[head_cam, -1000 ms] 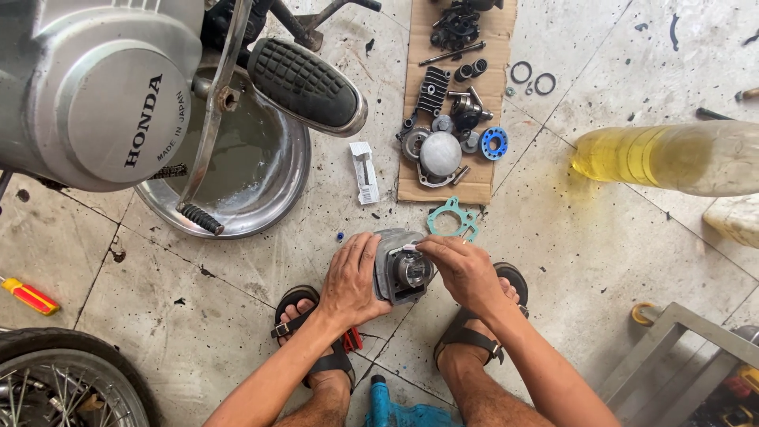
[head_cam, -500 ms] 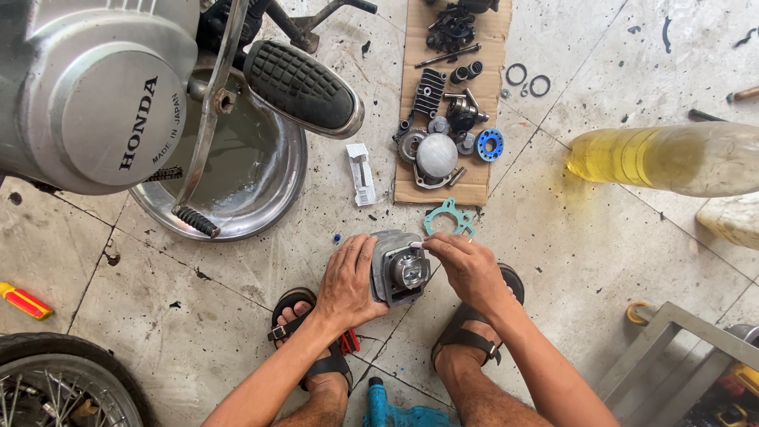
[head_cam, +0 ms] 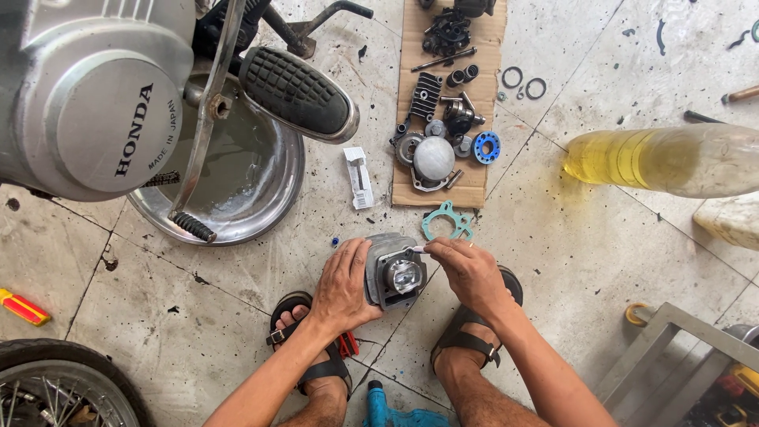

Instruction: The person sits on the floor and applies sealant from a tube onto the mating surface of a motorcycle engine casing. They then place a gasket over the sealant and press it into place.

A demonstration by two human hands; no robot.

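Both forearms rise from the bottom edge and lean toward each other, bare to the elbow; the left hand [head_cam: 341, 286] lies palm down, wrist slightly bent, fingers spread and curled forward with the thumb tucked along the inner side, in a firm closed grip; the right hand [head_cam: 468, 273] comes in from the right, knuckles up, wrist nearly straight, its fingers drawn together in a pinch at the thumb and forefinger, the tips pointing left toward the other hand; the two hands sit near each other but apart; both feet, in sandals, rest below the wrists.
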